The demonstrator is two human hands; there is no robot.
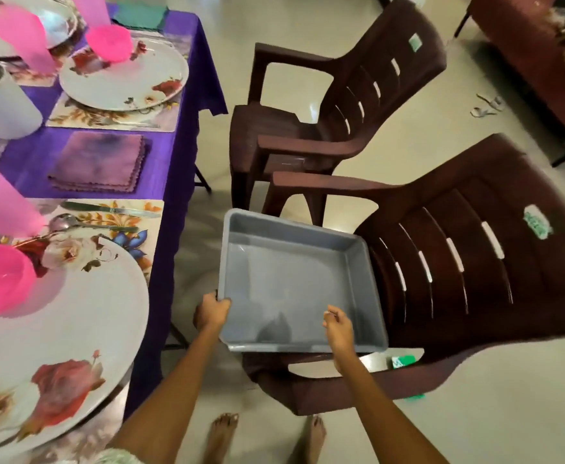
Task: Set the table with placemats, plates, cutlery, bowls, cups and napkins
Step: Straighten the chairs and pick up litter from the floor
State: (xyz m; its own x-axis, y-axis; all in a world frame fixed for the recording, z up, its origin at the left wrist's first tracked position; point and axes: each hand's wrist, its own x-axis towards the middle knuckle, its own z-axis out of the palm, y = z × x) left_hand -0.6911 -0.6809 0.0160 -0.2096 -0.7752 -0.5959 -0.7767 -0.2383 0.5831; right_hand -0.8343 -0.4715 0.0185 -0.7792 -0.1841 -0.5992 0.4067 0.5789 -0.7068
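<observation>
Leftward, I see table [177, 155] in purple cloth; near floral plate [73, 316] on placemat [150, 229], knife [110, 209] lying crosswise, tip right; my left hand [212, 311] grips grey tray [294, 283] corner; right hand [338, 324] above near rim, fingers loosely curled, grip unclear; tray on brown chair [475, 262]; pale tiled floor [475, 413].

Two dark brown plastic armchairs stand on the pale floor [475, 413] beside the counter's purple cloth [177, 182]. The farther armchair [341, 105] has a slatted back with a small green sticker near its top. The nearer armchair [468, 272] carries a larger green sticker on its back. A grey plastic tub [294, 283] sits tilted over the nearer chair's front edge. A reddish-brown sofa [535, 61] stands in the upper right corner, with small scraps lying on the floor near it.
</observation>
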